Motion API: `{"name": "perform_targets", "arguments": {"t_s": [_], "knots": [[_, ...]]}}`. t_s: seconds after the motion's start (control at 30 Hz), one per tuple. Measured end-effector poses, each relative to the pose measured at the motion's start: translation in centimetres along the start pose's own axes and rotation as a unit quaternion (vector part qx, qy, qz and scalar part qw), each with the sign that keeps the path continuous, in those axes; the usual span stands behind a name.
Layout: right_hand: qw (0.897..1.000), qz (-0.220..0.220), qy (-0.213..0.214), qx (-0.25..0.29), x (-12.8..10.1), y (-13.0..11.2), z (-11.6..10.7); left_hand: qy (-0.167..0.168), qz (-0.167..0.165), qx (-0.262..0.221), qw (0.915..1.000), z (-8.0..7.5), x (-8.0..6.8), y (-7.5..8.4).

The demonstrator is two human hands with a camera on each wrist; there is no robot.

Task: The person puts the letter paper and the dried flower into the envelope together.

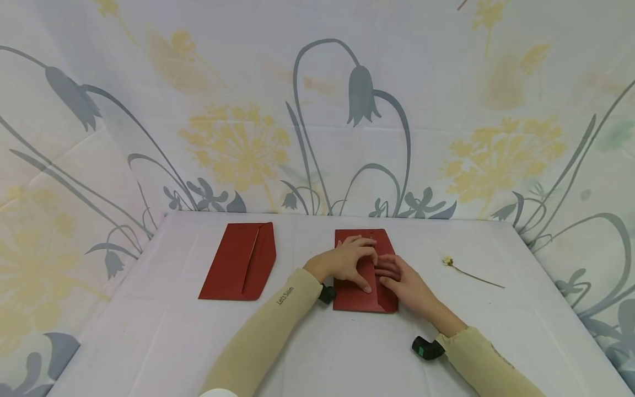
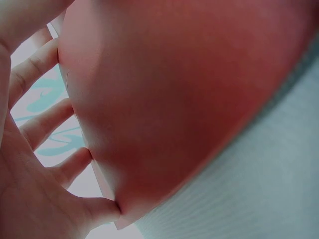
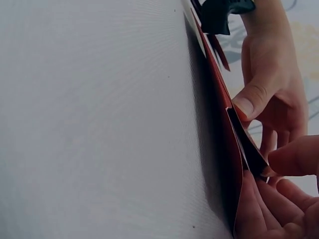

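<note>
The left hand (image 1: 347, 262) lies across the middle of a red envelope (image 1: 364, 298), fingers spread and fairly straight, pressing it down onto the table; the thumb points toward the near end. The left wrist view shows those fingers (image 2: 45, 124) splayed along the envelope's edge, so the hand seems to press rather than grip. The right hand (image 1: 404, 281) comes in from the right side, its fingers (image 1: 387, 270) reaching to the flap line that runs lengthwise down the envelope. In the right wrist view the fingertips (image 3: 294, 162) sit at the lifted flap (image 3: 249, 149), apparently pinching or lifting its edge, though how firmly cannot be told.

The envelope lies directly under both hands, its long axis running away from the person, with the flap on the right side, nearer the right hand.

A second red envelope (image 1: 240, 262) rests well apart to the left, tilted slightly, untouched. To the right, also apart, lies a small dried flower (image 1: 470, 271) on a thin stem. All sit on a table covered in white cloth (image 1: 173, 331), backed by a floral curtain (image 1: 317, 110).
</note>
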State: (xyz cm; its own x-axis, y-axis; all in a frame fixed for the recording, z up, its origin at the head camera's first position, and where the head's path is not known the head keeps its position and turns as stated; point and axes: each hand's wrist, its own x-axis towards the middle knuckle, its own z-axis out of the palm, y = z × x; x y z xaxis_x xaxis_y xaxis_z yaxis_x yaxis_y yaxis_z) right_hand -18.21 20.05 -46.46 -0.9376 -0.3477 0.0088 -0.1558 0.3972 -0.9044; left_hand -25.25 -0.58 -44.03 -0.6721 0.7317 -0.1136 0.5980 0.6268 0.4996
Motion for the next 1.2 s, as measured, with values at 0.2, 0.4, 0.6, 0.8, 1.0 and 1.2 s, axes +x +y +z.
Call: {"name": "perform_targets", "arguments": {"t_s": [0.2,0.4,0.6,0.8,1.0,1.2], "knots": [[1.000,0.009,-0.019,0.016,0.2,0.1,-0.1,0.000,-0.001,0.003,1.0000,0.1,0.1,-0.1],[0.999,-0.009,-0.022,0.026,0.1,0.1,0.0,0.000,-0.007,0.006,1.0000,0.0,0.1,-0.1],[1.000,-0.008,-0.010,0.027,-0.4,0.4,-0.2,-0.007,-0.013,0.006,0.9999,0.1,0.1,0.1],[0.999,0.013,0.002,0.030,-1.1,0.9,-1.0,-0.012,-0.019,0.017,0.9996,0.3,0.2,0.3],[1.000,0.013,0.004,0.027,-1.9,1.3,-2.2,-0.007,-0.024,0.026,0.9994,0.6,0.3,0.2],[1.000,0.014,0.014,0.018,-2.9,1.5,-4.2,-0.010,-0.023,0.030,0.9992,0.6,0.4,0.4]]}}
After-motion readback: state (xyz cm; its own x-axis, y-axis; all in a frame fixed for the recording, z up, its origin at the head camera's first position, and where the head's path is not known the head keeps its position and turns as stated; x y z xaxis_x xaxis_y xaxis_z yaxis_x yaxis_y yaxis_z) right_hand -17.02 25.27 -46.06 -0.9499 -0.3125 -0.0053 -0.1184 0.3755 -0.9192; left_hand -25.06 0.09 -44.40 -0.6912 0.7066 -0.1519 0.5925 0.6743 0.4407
